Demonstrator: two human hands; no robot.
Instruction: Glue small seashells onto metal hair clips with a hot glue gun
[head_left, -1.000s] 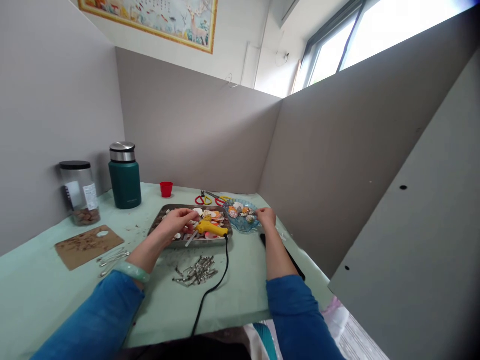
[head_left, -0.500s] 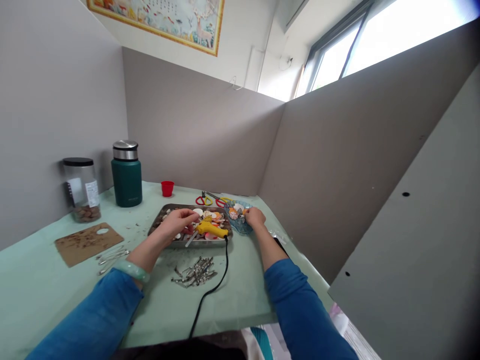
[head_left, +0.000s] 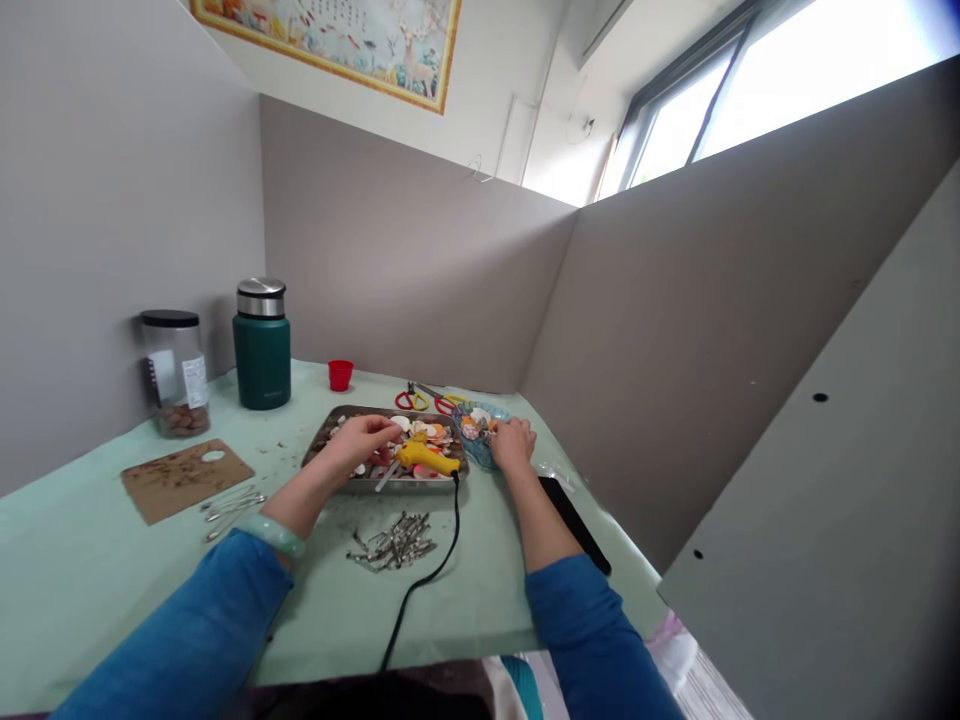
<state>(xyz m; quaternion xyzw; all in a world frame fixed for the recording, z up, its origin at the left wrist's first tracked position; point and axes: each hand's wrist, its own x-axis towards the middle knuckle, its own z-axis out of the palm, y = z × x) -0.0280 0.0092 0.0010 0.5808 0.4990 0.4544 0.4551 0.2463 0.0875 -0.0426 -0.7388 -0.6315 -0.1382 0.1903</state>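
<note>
My left hand (head_left: 363, 444) is over the left part of a metal tray (head_left: 397, 487), thumb and fingers drawn together; whatever they pinch, if anything, is too small to make out. Beside its fingertips a yellow hot glue gun (head_left: 429, 458) lies across the tray's front, its black cord running toward me. Discs and pieces in white, orange and brown (head_left: 435, 432) fill the tray. My right hand (head_left: 514, 443) reaches to the right side of a blue glass dish (head_left: 481, 456) of orange and white pieces. Its fingers are curled, and their tips are hidden.
Metal hair clips (head_left: 397, 541) lie heaped before the tray. Scissors (head_left: 448, 403) and a red cup (head_left: 340, 375) are behind it. Leftward are a green flask (head_left: 262, 360), a jar (head_left: 176, 385) and brown cardboard (head_left: 187, 482). A black flat object (head_left: 576, 527) lies near my right forearm.
My right hand has shifted slightly over the dish's right edge, its back turned more upward. The left hand keeps its pinch over the tray. The view has moved a little.
</note>
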